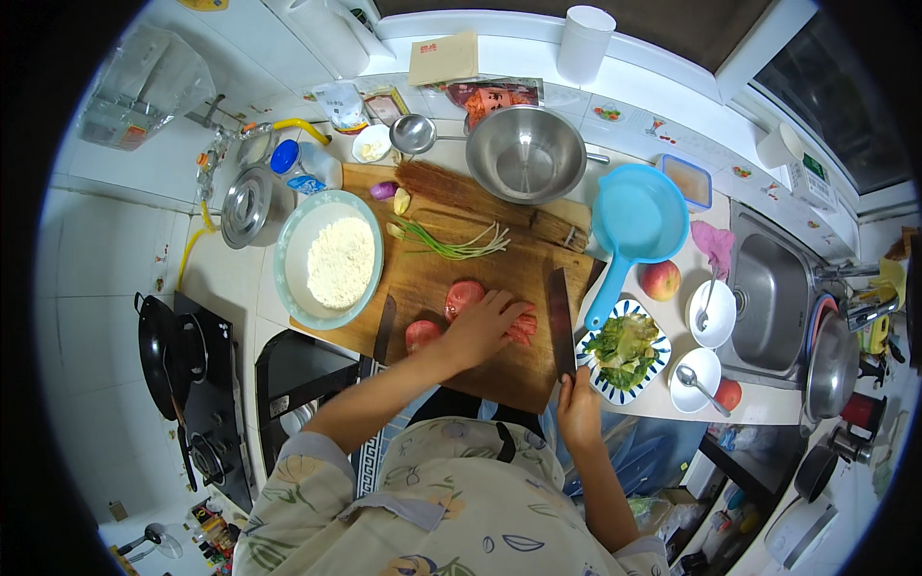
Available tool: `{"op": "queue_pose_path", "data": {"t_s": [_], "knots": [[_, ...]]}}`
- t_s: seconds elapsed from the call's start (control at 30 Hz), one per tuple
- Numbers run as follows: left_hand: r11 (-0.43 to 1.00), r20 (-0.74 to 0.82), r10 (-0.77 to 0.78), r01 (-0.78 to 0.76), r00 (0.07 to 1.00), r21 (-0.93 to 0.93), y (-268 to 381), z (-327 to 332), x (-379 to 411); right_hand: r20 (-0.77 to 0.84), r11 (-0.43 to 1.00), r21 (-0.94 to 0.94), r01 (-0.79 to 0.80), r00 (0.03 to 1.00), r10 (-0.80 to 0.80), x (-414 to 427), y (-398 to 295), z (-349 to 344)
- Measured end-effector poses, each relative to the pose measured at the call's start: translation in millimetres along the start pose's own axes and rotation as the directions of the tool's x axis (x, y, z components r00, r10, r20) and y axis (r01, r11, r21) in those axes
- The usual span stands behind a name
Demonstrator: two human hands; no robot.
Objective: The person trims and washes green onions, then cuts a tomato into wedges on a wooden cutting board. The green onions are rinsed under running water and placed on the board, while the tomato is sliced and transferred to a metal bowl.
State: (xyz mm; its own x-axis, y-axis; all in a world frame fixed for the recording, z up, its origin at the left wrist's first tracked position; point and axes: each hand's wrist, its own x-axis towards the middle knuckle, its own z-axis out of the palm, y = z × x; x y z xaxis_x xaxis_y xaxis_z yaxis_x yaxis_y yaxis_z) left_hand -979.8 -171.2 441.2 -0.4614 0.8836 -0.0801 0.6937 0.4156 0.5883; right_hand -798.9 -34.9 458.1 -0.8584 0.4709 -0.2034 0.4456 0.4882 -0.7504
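My left hand point(484, 325) rests with its fingertips on red tomato pieces point(524, 325) on the wooden cutting board point(461, 378). Part of the tomato under the palm is hidden. My right hand point(578, 410) grips the handle of a kitchen knife, whose dark blade point(560, 317) stands to the right of the tomato pieces, apart from them. Beside my left hand lies a peeled tomato half point(462, 297), and another tomato portion point(421, 335) sits nearer my left forearm. Scallions point(461, 249), garlic cloves point(401, 201) and a small purple onion point(384, 191) lie farther back on the board.
A bowl of flour point(338, 263) stands at the board's left. Behind are a bundled straw brush point(461, 191) and a steel bowl point(526, 151). At right are a blue ladle point(641, 212), a plate of leafy greens point(623, 349), an apple point(660, 280) and a sink point(769, 288).
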Motion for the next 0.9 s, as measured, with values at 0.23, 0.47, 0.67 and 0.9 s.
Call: {"op": "queue_pose_path", "data": {"t_s": [0.23, 0.47, 0.67, 0.9], "knots": [[0.906, -0.243, -0.389, 0.323, 0.888, -0.273, 29, 27, -19, 0.087, 0.971, -0.231, 0.066, 0.995, -0.047, 4, 4, 8], [0.876, -0.321, -0.442, 0.326, 0.838, -0.355, 28, 36, -22, 0.113, 0.954, -0.268, 0.138, 0.987, -0.111, 14, 4, 11], [0.857, -0.351, -0.486, 0.356, 0.8, -0.373, 36, 37, -25, 0.126, 0.979, -0.201, 0.036, 0.992, -0.01, 1, 16, -2], [0.746, -0.293, -0.555, 0.311, 0.779, -0.588, 38, 44, -37, 0.105, 0.999, -0.047, -0.006, 0.994, 0.011, -5, 9, -5]]}}
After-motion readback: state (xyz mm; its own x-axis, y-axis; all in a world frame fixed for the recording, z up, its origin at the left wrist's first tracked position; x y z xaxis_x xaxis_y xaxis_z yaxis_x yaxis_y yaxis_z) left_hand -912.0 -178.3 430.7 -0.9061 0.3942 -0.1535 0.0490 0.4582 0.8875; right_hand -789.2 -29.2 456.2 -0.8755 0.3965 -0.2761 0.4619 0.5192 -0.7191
